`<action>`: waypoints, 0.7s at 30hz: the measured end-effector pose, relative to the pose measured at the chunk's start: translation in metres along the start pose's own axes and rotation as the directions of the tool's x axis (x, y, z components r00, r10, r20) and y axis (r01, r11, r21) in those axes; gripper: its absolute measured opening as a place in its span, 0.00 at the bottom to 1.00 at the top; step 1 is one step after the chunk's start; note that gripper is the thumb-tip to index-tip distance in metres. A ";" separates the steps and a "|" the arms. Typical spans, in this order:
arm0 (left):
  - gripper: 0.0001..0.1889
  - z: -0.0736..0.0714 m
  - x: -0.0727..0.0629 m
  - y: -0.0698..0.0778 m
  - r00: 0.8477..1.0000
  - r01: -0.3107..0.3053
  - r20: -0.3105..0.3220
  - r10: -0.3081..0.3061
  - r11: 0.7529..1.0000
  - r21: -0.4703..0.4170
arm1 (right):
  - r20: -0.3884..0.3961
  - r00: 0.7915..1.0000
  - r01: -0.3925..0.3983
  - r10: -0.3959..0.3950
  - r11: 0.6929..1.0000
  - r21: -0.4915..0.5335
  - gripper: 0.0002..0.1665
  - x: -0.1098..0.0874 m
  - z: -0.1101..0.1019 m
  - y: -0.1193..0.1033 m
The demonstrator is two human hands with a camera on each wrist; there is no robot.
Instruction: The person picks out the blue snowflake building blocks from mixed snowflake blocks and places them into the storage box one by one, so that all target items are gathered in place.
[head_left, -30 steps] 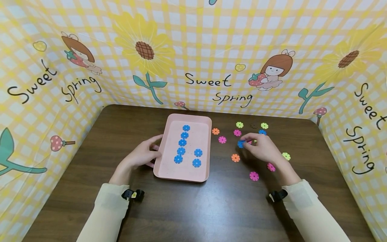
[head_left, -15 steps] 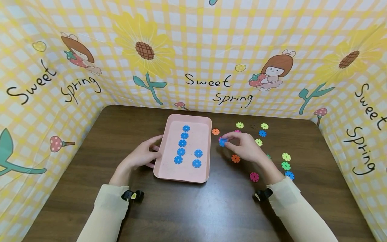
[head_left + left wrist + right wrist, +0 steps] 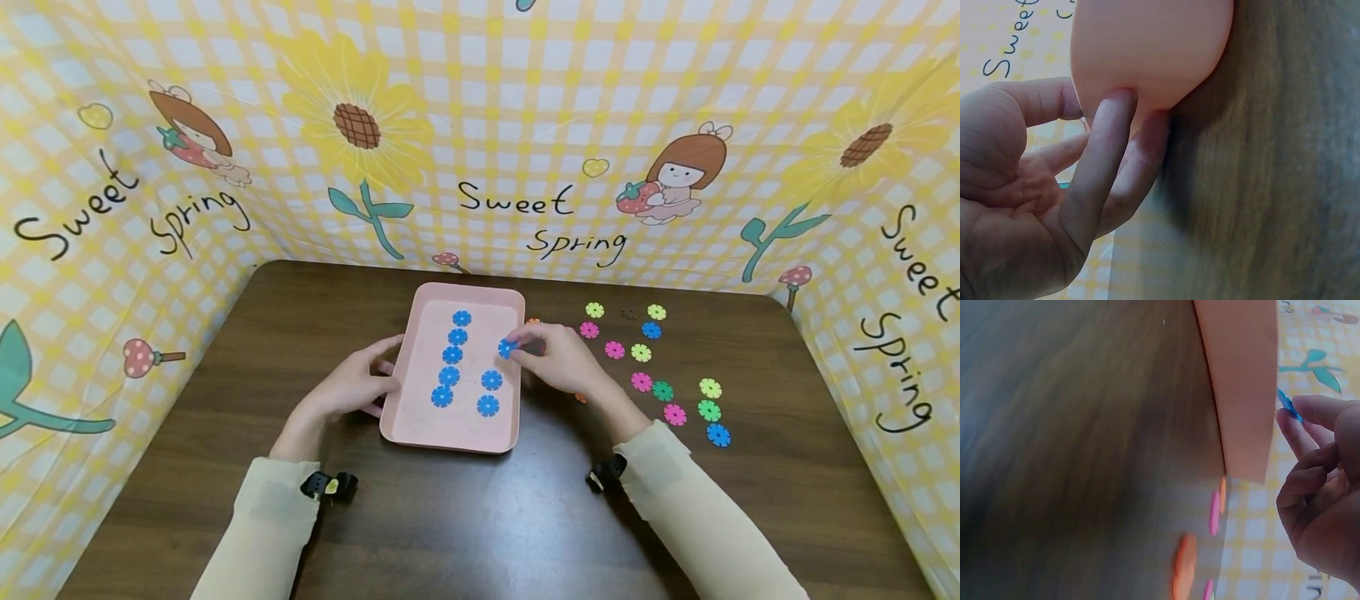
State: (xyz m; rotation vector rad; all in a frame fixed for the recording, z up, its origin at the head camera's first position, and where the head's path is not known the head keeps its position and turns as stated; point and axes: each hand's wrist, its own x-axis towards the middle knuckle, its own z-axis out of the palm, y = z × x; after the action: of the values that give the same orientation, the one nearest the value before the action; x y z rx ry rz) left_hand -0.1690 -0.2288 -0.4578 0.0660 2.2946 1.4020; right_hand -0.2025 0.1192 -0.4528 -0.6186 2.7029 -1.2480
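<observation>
My left hand (image 3: 352, 379) holds the left wall of a pink tray (image 3: 416, 429). In the left wrist view, two fingers (image 3: 1107, 134) press its outer wall and base while another digit meets the rim. Between right thumb and fingertips, my right hand (image 3: 566, 358) pinches a blue notched plastic disc (image 3: 506, 348) just inside the tray's right rim; the right wrist view shows the blue disc (image 3: 1289, 406) edge-on, above the tray wall (image 3: 1241, 394). In the tray lie a slanting row of blue discs (image 3: 452, 355) on the left and two blue discs (image 3: 491, 380) on the right.
Right of the tray, loose discs lie on the brown table (image 3: 480, 525): pink (image 3: 641, 382), yellow-green (image 3: 710, 388), green (image 3: 662, 390) and blue (image 3: 717, 435). The right hand partly covers orange discs. A printed yellow checked cloth (image 3: 510, 150) walls the table's back and sides.
My right hand has carried the blue disc leftward from among the loose discs to over the tray's right side. The left hand and tray stay in place.
</observation>
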 end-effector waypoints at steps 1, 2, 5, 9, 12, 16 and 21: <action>0.41 0.000 0.000 0.000 1.000 0.000 0.000 0.000 1.000 -0.001 | 0.008 1.000 -0.001 0.001 1.000 -0.005 0.11 0.003 0.003 -0.001; 0.41 0.000 0.000 0.000 1.000 0.000 -0.001 0.000 1.000 -0.003 | 0.016 1.000 -0.007 0.008 1.000 -0.009 0.11 0.005 0.006 -0.002; 0.41 0.000 0.000 0.000 1.000 -0.007 0.002 0.007 1.000 -0.001 | 0.040 0.998 -0.044 0.045 0.998 -0.035 0.10 0.012 0.016 -0.003; 0.41 -0.001 -0.001 -0.001 1.000 -0.004 0.001 0.004 1.000 -0.001 | 0.069 0.993 -0.090 0.096 0.992 -0.086 0.10 0.017 0.025 -0.003; 0.41 -0.001 -0.001 -0.001 1.000 -0.003 0.002 0.003 1.000 -0.008 | 0.077 0.990 -0.109 0.119 0.986 -0.127 0.11 0.019 0.028 -0.005; 0.41 -0.001 0.000 -0.001 1.000 -0.007 0.005 0.007 1.000 -0.009 | 0.082 0.990 -0.098 0.116 0.974 -0.202 0.11 0.019 0.029 -0.009; 0.41 -0.001 0.000 0.000 1.000 -0.002 0.001 0.002 1.000 0.002 | 0.099 0.990 -0.065 0.097 0.957 -0.281 0.13 0.019 0.028 -0.010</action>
State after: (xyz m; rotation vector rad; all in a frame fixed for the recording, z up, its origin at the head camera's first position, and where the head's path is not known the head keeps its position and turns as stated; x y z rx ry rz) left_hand -0.1691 -0.2301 -0.4577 0.0697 2.2961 1.4000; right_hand -0.2098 0.0858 -0.4620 -0.5784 2.7975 -0.7954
